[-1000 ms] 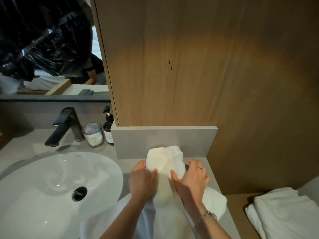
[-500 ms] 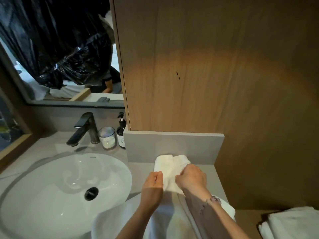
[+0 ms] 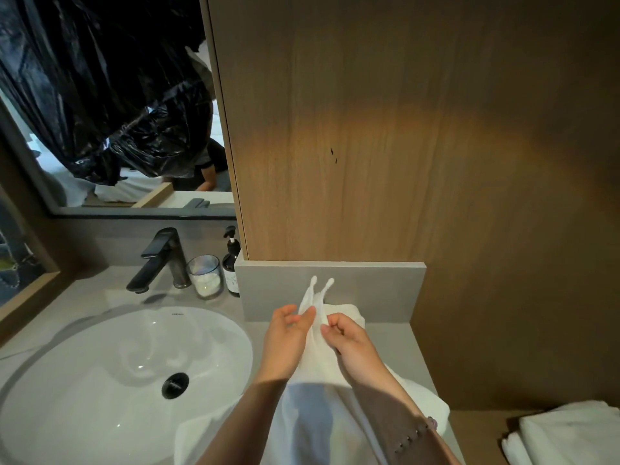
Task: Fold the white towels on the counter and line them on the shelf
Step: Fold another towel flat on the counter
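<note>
Setting: bathroom vanity, grey counter [image 3: 389,347] with a white oval washbasin [image 3: 84,391] sunk into it.
Item, white towel [image 3: 315,360]: on the counter just right of the washbasin; far end lifted between both hands, two corners poking up; near end draped toward the viewer.
Item, left hand [image 3: 285,337]: just right of the washbasin; fingers fairly straight and spread, tips laid against the towel's left fold.
Item, right hand [image 3: 349,342]: further right of the washbasin; fingers curled, pinching the towel's right fold.
Item, folded towels [image 3: 570,434]: far right of the washbasin, on a lower wooden shelf [image 3: 476,427].
Behind the washbasin: black tap [image 3: 161,260], glass candle [image 3: 204,276], pump bottle [image 3: 231,266].
</note>
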Demonstrator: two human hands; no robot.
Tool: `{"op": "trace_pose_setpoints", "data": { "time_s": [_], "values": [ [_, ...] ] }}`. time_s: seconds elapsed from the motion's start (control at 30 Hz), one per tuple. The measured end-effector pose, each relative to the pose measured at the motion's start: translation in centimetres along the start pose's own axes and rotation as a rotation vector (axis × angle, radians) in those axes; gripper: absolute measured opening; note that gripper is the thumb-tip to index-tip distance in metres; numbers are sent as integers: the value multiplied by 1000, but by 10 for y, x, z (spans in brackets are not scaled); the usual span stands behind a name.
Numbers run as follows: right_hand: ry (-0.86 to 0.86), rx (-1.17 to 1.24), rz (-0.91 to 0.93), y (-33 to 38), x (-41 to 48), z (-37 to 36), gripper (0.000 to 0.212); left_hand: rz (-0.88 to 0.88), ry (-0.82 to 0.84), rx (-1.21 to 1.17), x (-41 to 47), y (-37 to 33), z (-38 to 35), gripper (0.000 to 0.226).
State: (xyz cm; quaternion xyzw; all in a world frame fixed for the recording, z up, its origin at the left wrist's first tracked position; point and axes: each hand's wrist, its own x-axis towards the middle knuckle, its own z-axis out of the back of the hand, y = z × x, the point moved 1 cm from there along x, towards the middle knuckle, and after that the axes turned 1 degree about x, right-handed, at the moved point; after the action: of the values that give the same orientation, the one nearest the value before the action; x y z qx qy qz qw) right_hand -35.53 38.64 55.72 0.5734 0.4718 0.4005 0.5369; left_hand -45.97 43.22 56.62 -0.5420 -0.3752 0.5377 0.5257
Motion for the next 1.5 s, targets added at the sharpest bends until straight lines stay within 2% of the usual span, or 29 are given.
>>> {"op": "trace_pose_setpoints", "data": {
  "time_s": [0.13, 0.23, 0.33, 0.4, 0.53, 0.63, 0.73, 0.83, 0.93, 1.0, 1.13, 1.2, 1.27, 1.3, 1.33, 1.4, 1.47, 1.5],
  "values": [
    [32, 136, -37, 3, -6, -4, 18, -49, -25, 43, 0, -9, 0, 44],
    [46, 180, -69, 5, -9, -3, 21, -73, -7, 46, 1, -14, 4, 15],
    [27, 277, -84, 13, -12, -3, 21, -186, -48, 124, 1, -21, 8, 40],
    [-38, 346, -100, 20, -13, 4, 12, -233, -146, 130, 2, -25, 16, 41],
    [-238, 468, -100, 39, -17, 37, 20, -232, -318, -102, 2, -41, 47, 33],
    [-419, 540, -87, 46, -19, 68, 20, -210, -370, -355, -2, -59, 76, 23],
    [-591, 547, -166, 45, -25, 92, 19, -159, -362, -580, -2, -74, 101, 24],
    [-788, 560, -289, 41, -33, 110, 33, -135, -442, -763, -4, -85, 126, 23],
    [-924, 527, -355, 37, -41, 126, 30, -141, -515, -900, -12, -95, 152, 25],
    [-996, 485, -392, 32, -45, 133, 22, -155, -572, -862, -14, -101, 169, 23],
    [-1090, 364, -479, 19, -46, 134, 36, -253, -566, -802, -17, -116, 189, 26],
    [-1122, 183, -444, 18, -45, 126, 40, -276, -516, -728, -21, -122, 184, 29],
    [-1178, -121, -304, 26, -43, 109, 45, -281, -461, -622, -25, -126, 169, 34],
    [-1137, -256, -153, 35, -39, 95, 47, -299, -408, -572, -27, -127, 160, 35],
    [-1001, -335, 20, 44, -32, 75, 48, -326, -357, -522, -30, -127, 150, 33],
    [-528, -350, 287, 67, -23, 22, 50, -384, -289, -389, -36, -126, 130, 26],
    [-48, -416, 394, 88, -20, -36, 60, -439, -218, -284, -45, -125, 112, 20],
    [127, -462, 411, 94, -20, -61, 64, -463, -180, -274, -50, -126, 105, 17]
  ]
}}
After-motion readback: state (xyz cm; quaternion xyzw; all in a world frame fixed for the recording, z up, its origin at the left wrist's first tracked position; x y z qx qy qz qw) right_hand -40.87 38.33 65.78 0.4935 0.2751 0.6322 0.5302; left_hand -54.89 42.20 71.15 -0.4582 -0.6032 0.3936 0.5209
